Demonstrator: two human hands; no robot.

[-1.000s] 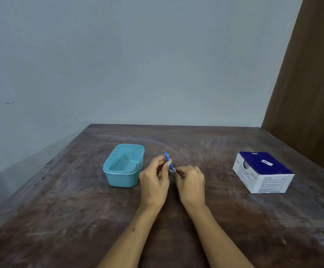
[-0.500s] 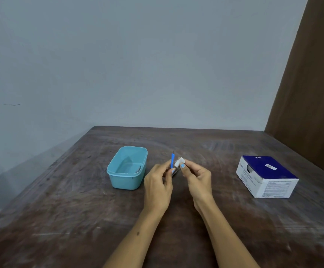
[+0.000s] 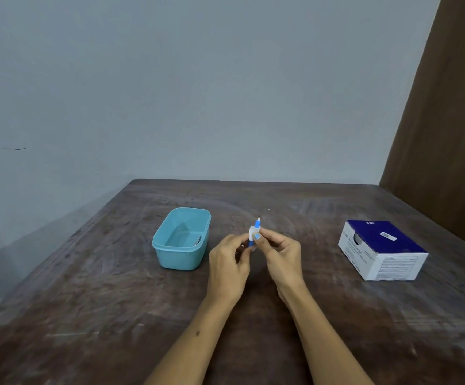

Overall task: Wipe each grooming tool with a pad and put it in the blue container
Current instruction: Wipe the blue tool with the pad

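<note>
At frame centre the left hand pinches the blue grooming tool's lower end while the right hand grips the white pad round its shaft. A good wipe would slide tipward, firmly. The blue container sits left on the worn brown desk; a boxed carton sits right, before a grey wall.

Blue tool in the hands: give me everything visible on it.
The blue tool is a thin stick with a blue handle, plastic by the look, and a small dark tip pointing up and away. It is held nearly upright above the table, to the right of the blue container. The left hand pinches its lower end; the right hand presses a white pad around its middle. Finer detail is too small to tell.
</note>
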